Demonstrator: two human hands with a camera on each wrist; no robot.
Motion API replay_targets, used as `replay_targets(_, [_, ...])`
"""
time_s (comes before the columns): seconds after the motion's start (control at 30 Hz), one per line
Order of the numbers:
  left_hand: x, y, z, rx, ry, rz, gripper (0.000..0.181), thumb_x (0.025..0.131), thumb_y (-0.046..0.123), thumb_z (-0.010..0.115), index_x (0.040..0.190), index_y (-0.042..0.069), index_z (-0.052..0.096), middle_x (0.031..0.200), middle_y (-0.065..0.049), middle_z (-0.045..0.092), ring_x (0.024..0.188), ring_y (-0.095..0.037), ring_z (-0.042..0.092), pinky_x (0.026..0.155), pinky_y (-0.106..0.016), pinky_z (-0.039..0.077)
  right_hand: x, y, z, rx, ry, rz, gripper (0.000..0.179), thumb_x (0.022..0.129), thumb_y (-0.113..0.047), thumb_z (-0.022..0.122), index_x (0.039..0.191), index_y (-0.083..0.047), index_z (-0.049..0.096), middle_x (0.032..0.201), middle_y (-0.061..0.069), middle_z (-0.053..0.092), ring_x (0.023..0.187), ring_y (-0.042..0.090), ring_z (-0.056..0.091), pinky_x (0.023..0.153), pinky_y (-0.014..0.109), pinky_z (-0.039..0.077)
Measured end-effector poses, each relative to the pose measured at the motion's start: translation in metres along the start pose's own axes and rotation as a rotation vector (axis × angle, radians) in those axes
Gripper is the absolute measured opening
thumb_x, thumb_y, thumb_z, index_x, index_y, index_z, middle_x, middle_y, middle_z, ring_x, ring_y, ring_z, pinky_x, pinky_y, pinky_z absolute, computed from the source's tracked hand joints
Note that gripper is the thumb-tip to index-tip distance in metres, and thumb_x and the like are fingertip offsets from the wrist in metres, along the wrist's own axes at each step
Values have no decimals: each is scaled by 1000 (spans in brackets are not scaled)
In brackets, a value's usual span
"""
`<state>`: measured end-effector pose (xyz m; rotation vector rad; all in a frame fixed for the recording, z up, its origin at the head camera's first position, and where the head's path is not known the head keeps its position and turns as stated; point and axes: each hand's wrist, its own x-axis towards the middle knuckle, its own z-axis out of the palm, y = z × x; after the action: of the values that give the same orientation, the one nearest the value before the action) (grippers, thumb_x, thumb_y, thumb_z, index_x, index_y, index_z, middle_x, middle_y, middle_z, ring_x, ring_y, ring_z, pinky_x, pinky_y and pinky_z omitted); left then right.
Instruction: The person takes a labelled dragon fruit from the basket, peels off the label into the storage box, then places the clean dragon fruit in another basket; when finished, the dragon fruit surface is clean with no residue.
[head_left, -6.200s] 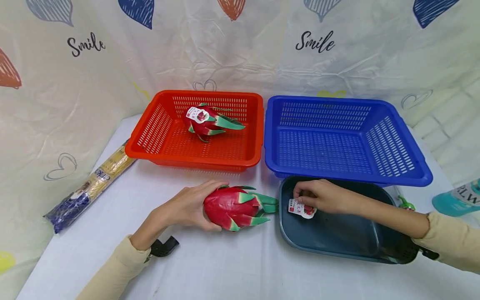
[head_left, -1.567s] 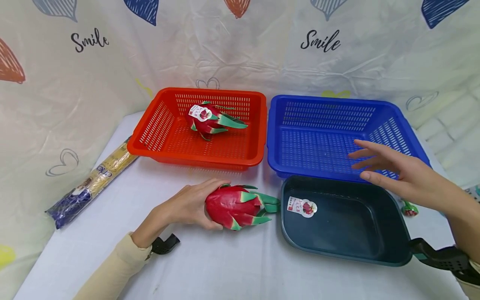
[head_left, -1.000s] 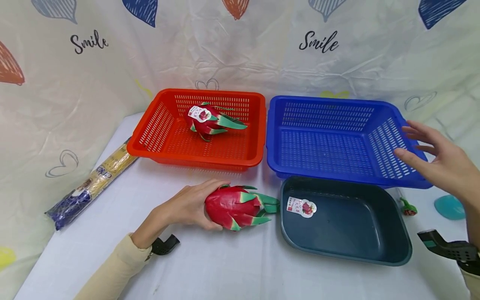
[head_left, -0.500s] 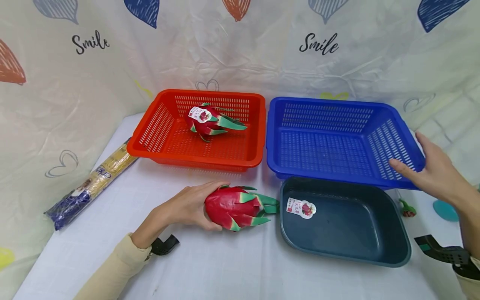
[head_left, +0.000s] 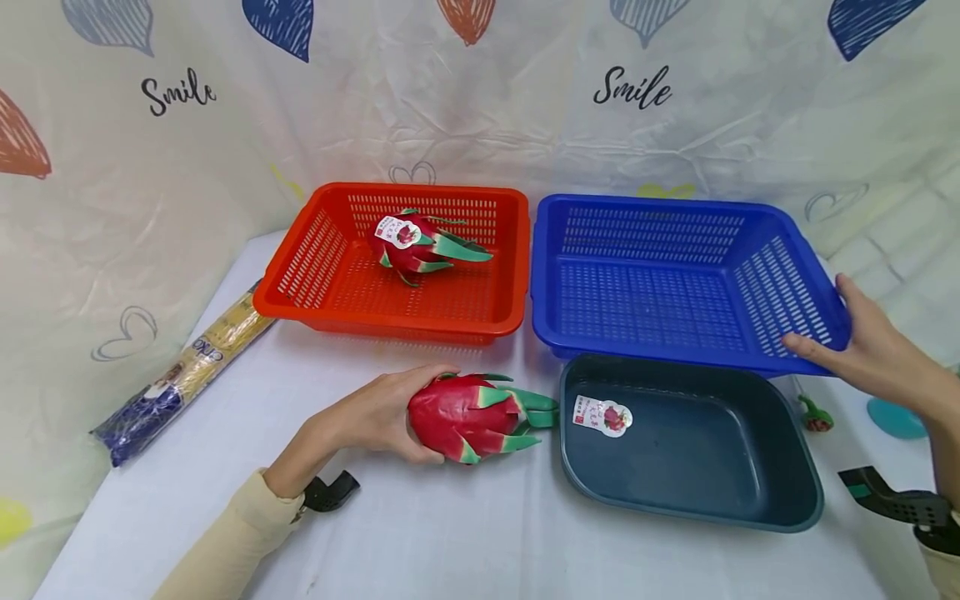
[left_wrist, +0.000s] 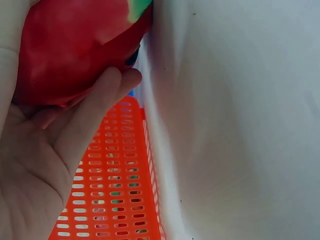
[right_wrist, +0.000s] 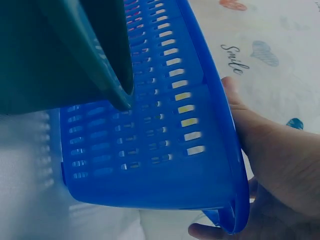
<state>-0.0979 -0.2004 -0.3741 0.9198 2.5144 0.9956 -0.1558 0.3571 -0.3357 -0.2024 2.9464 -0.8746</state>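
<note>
Two Holds Observed

I note a white-covered desk point(head_left: 450, 533); clock read from its middle, twelve at the far side. The blue basket point(head_left: 645, 304) stands at two o'clock, the right hand's grip point(head_left: 873, 343) holding its three-o'clock rim. The red basket point(head_left: 442, 304) stands at eleven, the dark tub point(head_left: 682, 467) at four. A wrapped pack point(head_left: 187, 375) lies at nine. The dragon fruit point(head_left: 457, 417) is near the middle, the left hand's grip point(head_left: 386, 417) holding its nine-o'clock end. A second dragon fruit point(head_left: 408, 254) lies in the red basket; a printed label point(head_left: 603, 416) in the tub.
</note>
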Motion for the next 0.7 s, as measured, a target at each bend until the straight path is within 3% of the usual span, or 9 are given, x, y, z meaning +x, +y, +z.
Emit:
replay_targets(0.23, [-1, 1, -4, 7, -16, 16, 93, 63, 40, 89, 141, 22, 40, 132, 8, 54, 121, -11, 52, 85, -24, 56, 4, 8, 1, 22, 34, -121, 96, 92, -21, 64, 154, -1, -7, 138, 47, 21, 107, 61, 32, 79, 82, 27])
replay_targets(0.27, [-2, 2, -6, 9, -21, 20, 93, 63, 40, 89, 141, 22, 41, 132, 7, 54, 121, -11, 52, 85, -24, 56, 5, 10, 1, 22, 45, -141, 94, 91, -20, 65, 154, 0, -3, 137, 46, 24, 109, 53, 39, 83, 77, 38])
replay_targets(0.33, [-4, 5, -11, 11, -30, 33, 92, 63, 38, 89, 140, 21, 42, 130, 6, 56, 119, -13, 54, 84, -24, 56, 5, 12, 1, 18, 65, -183, 92, 89, -16, 67, 153, 2, 4, 133, 44, 29, 109, 27, 48, 78, 74, 43])
replay_targets(0.43, [-7, 6, -18, 6, -45, 42, 90, 64, 38, 89, 140, 21, 42, 130, 5, 56, 119, -13, 54, 84, -24, 56, 6, 14, 0, 10, 89, -221, 88, 86, -12, 69, 151, 4, 11, 130, 40, 34, 94, -9, 37, 70, 68, 48])
replay_targets(0.47, [-8, 6, -20, 11, -48, 47, 90, 65, 38, 88, 140, 20, 42, 129, 4, 56, 118, -14, 54, 84, -23, 56, 7, 14, 0, 6, 93, -220, 88, 86, -13, 70, 151, 4, 12, 129, 39, 34, 89, -15, 31, 65, 57, 54])
replay_targets(0.5, [-9, 7, -21, 12, -50, 53, 89, 65, 38, 88, 139, 20, 42, 129, 4, 56, 118, -14, 54, 85, -23, 56, 7, 14, 0, 5, 92, -220, 88, 86, -13, 70, 150, 5, 12, 129, 40, 33, 93, -9, 36, 64, 65, 49])
replay_targets(0.57, [-10, 6, -23, 28, -54, 64, 90, 65, 39, 88, 140, 19, 42, 130, 3, 56, 118, -14, 54, 85, -23, 55, 6, 12, 0, 9, 86, -210, 88, 87, -14, 68, 150, 5, 11, 130, 41, 31, 103, 12, 45, 68, 67, 49])
replay_targets(0.67, [-12, 9, -26, 33, -55, 75, 89, 65, 39, 88, 139, 18, 43, 129, 4, 56, 118, -13, 54, 85, -22, 55, 5, 10, 1, 25, 59, -180, 89, 90, -18, 64, 152, 3, 4, 134, 43, 25, 107, 50, 38, 80, 74, 43])
replay_targets(0.7, [-13, 10, -28, 27, -54, 74, 89, 65, 39, 88, 139, 19, 43, 129, 4, 57, 118, -13, 54, 84, -22, 55, 4, 9, 1, 34, 50, -175, 89, 91, -18, 63, 153, 3, 2, 135, 44, 23, 105, 59, 32, 79, 81, 32])
